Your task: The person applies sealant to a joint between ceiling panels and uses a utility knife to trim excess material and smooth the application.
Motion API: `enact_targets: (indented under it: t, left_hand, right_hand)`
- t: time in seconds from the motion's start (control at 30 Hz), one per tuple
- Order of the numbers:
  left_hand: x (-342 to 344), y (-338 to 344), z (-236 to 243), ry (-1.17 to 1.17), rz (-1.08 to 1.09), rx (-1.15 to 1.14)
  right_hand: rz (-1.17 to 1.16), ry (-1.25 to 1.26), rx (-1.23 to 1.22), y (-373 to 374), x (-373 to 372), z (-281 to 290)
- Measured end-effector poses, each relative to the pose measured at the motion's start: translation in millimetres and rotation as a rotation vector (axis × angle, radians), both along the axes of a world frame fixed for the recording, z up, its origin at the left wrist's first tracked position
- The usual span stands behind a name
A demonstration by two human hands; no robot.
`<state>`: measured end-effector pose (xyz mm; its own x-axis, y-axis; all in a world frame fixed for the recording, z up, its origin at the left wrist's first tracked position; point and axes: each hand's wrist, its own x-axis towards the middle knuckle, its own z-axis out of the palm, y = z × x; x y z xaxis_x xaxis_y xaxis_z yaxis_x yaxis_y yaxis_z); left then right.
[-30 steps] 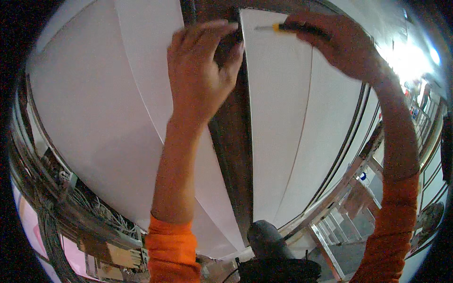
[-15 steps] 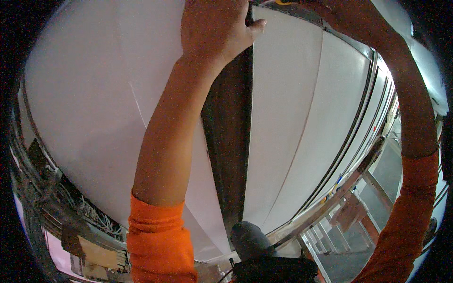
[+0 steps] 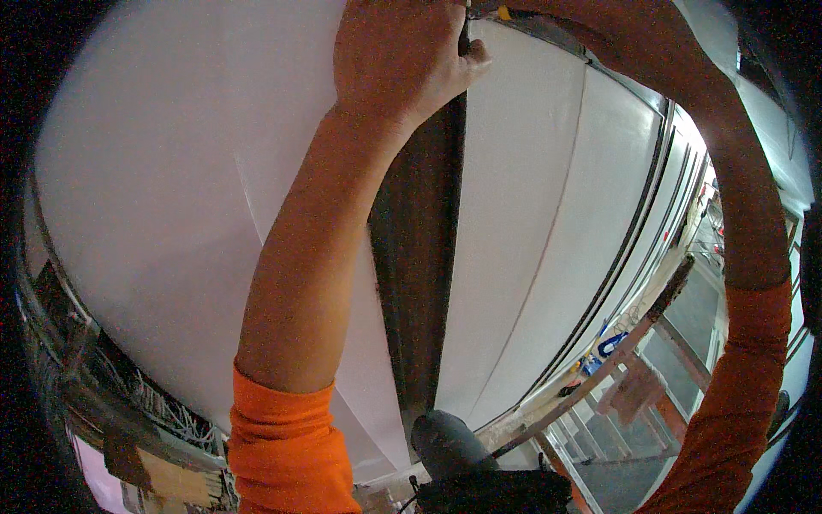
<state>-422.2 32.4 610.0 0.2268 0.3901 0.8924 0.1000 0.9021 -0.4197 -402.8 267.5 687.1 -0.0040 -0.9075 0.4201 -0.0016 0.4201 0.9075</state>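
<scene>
My left hand (image 3: 402,64) is raised at the top centre, back toward me, over the upper end of a dark vertical strip (image 3: 417,248) between white panels. Its thumb sticks out to the right beside a dark edge; the other fingers are hidden past the top of the view. From the right my right hand (image 3: 569,10) reaches in along the top edge, mostly cut off. Its fingers are closed around a thin tool with a yellow part (image 3: 503,13), which points toward my left hand. The tool's exact kind is not clear.
A broad white panel (image 3: 154,197) fills the left, with bundled cables (image 3: 158,403) below it. Another white panel (image 3: 522,188) stands right of the strip. At lower right are a ladder-like frame (image 3: 591,428), a brown board (image 3: 632,390) and blue items (image 3: 610,344).
The view has shifted slightly. Both hands sit a little lower in it, and more of the yellow-parted tool shows. Blue items at lower right have come into clearer view.
</scene>
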Motion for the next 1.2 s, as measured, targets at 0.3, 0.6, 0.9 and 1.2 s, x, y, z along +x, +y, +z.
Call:
enact_targets:
  t: [0.3,0.6,0.9,1.2]
  left_hand:
    - [0.9,1.1,0.0,-0.001,-0.009,0.011]
    - [1.8,1.4,-0.9,0.007,0.007,0.009]
    - [1.0,1.4,-0.7,0.006,0.027,0.022]
    - [1.0,1.6,-1.7,0.022,0.022,0.011]
  right_hand:
    - [0.035,0.015,-0.034,-1.2,-2.5,-7.4]
    - [-0.001,-0.016,-0.087,-2.2,-3.2,-14.5]
    - [0.069,-0.155,-0.181,-7.5,2.1,-19.0]
    - [0.043,-0.075,-0.151,-4.3,-1.5,-21.0]
